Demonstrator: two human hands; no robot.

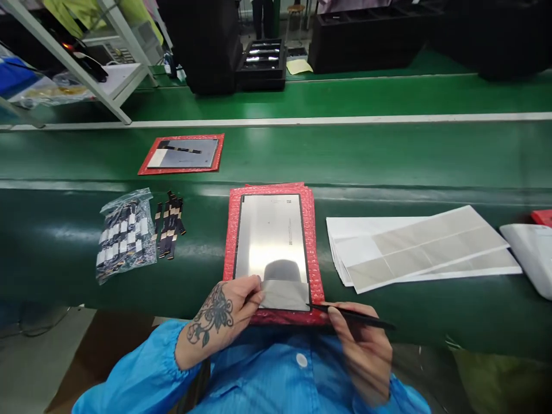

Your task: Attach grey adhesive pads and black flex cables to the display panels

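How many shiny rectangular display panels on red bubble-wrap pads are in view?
2: one shiny rectangular display panel lies under both hands at the near belt edge, another farther back left. The near pads are stacked, possibly hiding more.

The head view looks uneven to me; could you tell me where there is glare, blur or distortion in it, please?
In the head view, the metal panel on the red bubble wrap shows soft glare and a dark reflection near its lower edge; the right hand, holding a black tool, is motion-blurred, while the left hand on the grey strip is sharper; the belt's white line bows from lens distortion.
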